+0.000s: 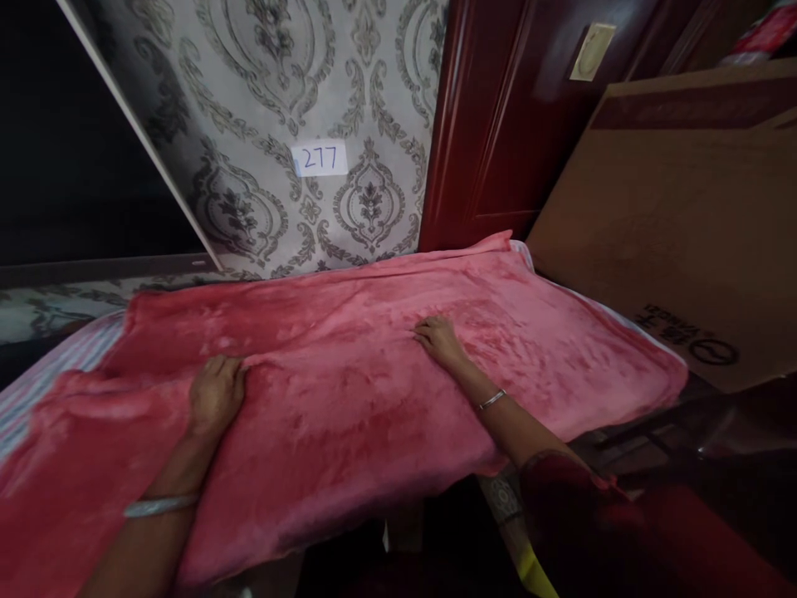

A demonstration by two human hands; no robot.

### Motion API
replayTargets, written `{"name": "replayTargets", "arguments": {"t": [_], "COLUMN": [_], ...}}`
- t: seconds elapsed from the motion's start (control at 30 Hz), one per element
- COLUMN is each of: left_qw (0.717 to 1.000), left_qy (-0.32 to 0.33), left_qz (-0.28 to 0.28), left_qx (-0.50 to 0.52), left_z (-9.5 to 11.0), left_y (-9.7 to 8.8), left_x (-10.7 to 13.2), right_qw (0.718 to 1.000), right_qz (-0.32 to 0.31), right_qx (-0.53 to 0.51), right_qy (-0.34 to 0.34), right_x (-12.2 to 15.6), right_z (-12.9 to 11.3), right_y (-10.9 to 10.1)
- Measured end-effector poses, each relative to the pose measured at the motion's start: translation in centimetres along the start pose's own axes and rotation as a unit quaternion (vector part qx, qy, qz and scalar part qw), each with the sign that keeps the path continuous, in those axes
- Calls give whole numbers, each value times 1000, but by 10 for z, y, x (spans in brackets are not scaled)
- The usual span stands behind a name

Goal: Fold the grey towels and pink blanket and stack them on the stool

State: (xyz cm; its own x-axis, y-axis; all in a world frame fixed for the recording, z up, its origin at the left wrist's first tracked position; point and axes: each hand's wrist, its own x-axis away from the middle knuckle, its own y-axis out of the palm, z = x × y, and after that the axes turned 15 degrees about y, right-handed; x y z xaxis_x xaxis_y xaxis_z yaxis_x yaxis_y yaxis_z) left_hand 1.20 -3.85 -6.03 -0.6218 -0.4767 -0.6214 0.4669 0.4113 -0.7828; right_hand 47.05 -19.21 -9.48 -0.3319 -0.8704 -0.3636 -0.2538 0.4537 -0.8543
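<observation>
Nearest, our left hand (pixel 215 397) and right hand (pixel 439 339): each grip lies wide and palm down on the pink blanket (pixel 349 399), clasping nothing. The blanket is spread across a striped sheet (pixel 59 361). Beyond, we list a box (pixel 672 216) at right, a red door (pixel 491 124), and wallpaper labelled 277 (pixel 320 158).

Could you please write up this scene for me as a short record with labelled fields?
Left hand: palm down on the pink blanket, fingers at a crease; grip unclear
Right hand: flat and open on the blanket, farther back
Under the blanket: striped cloth showing at the left edge
Behind: patterned wallpaper with a paper label reading 277; dark red door
To the right: cardboard box beside the blanket
</observation>
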Motion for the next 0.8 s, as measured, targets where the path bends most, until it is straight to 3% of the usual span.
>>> {"name": "replayTargets", "arguments": {"t": [0.23,0.47,0.63,0.8], "left_qw": [996,994,986,966], "left_qy": [14,30,8,-24], "left_qz": [-81,-108,-165,-257], "left_qx": [-16,5,12,1], "left_z": [4,5,-22,-59], "left_y": [2,-8,-34,-69], "left_x": [1,9,19,28], "right_qw": [995,990,986,987], "right_qz": [94,124,141,121], "right_qx": [-2,-68,-87,-91], "right_qy": [21,27,33,46], "right_x": [7,11,14,15], "right_z": [5,12,18,27], "right_y": [7,12,12,13]}}
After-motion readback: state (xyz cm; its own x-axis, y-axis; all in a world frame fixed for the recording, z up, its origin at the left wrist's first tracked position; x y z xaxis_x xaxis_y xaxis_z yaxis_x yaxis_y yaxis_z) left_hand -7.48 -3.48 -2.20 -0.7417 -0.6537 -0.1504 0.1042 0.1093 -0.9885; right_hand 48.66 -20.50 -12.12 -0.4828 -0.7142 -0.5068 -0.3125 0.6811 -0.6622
